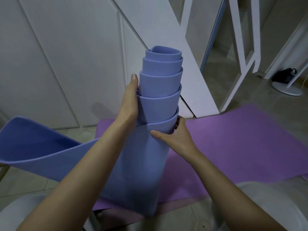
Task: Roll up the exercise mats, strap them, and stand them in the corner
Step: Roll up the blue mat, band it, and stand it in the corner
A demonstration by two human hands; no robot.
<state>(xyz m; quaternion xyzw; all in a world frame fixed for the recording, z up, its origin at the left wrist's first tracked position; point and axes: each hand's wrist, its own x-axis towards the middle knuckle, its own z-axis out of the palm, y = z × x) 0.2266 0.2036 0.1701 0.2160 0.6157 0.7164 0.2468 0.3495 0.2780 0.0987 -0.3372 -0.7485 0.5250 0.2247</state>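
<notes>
Ahead of me and to my left: a white panelled wall (58, 55), its seams showing as thin slanting lines, under soft, even light with one faint grey shadow low on it. To my right: a broad white slanted beam (188, 64), a glass panel (216, 72) with a pale blue edge behind it, and a white openwork frame (240, 30). Underfoot: pale grey-beige floor tiles (250, 92), and on them at the far right a round white stand base (287, 90) with a dark bag (285, 76) just behind it.
</notes>
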